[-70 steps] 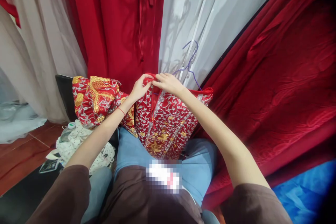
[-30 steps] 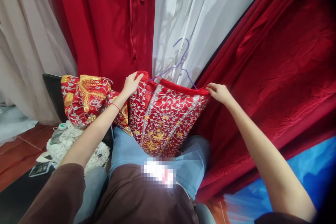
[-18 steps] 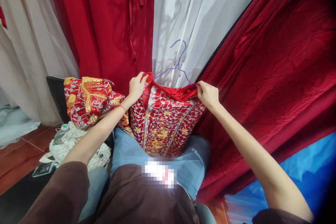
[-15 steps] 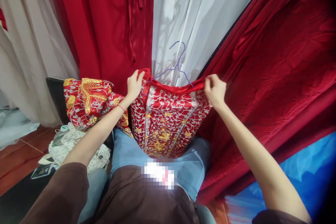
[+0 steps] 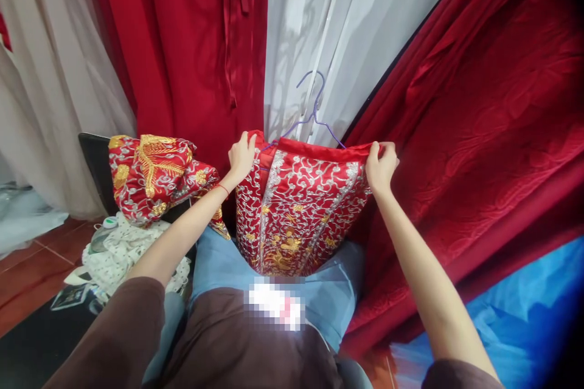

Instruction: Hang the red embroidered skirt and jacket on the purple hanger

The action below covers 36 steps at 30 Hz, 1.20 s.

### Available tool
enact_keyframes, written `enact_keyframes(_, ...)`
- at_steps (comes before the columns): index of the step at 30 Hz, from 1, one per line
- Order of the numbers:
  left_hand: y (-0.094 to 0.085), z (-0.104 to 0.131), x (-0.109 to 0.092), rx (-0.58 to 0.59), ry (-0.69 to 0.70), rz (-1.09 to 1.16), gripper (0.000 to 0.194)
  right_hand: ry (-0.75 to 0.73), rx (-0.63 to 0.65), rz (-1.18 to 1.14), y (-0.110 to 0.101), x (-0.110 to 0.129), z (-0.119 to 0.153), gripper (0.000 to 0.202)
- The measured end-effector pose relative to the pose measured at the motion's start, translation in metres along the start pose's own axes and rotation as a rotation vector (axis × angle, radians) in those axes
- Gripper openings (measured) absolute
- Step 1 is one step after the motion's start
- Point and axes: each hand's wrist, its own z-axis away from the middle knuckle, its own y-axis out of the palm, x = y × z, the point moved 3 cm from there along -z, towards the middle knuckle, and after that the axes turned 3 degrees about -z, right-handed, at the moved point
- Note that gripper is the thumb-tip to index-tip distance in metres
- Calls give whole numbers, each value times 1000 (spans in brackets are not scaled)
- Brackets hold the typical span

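Note:
A red garment (image 5: 298, 213) with silver and gold embroidery hangs over my lap on a purple wire hanger (image 5: 312, 106). My left hand (image 5: 241, 158) grips its upper left edge near the collar. My right hand (image 5: 381, 165) pinches the upper right corner, and the top edge is stretched straight between both hands. The hanger's hook sticks up above that edge, in front of white fabric. The garment's other part (image 5: 152, 176) is bunched to the left over a dark chair back (image 5: 93, 161).
Red curtains (image 5: 191, 42) and white sheer fabric (image 5: 337, 24) hang just ahead. A large dark red cloth (image 5: 479, 134) drapes on the right, with blue plastic (image 5: 524, 328) below it. A white dotted cloth (image 5: 132, 252) lies at the lower left on the reddish floor.
My right hand left the collar beside my left hand and moved to the garment's right corner. It shifted its grip there, and the top edge now lies flat and spread.

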Motion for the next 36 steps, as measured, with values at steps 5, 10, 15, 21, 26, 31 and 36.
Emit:
enact_keyframes(5, 7, -2, -1, -20, -20, -41, 50, -333, -109, 71, 4, 33, 71, 31)
enact_keyframes(10, 11, -2, 2, -75, 0, 36, 46, -264, 691, 92, 77, 67, 189, 30)
enact_keyframes(15, 13, -1, 3, -108, 3, 117, 44, 140, 787, 85, 141, 83, 243, 34)
enact_keyframes(21, 11, 3, 2, -87, -4, 119, 45, 483, 687, -192, 157, 83, 251, 22)
enact_keyframes(26, 5, 11, 0, -84, 12, 141, 44, 509, 608, -115, 150, 86, 250, 20)
enact_keyframes(31, 3, 8, 1, -31, 20, 185, 42, 706, 567, -379, 153, 85, 255, 16)
enact_keyframes(36, -16, 42, 17, -104, 161, 352, 41, 829, 717, -624, 149, 82, 269, 28)
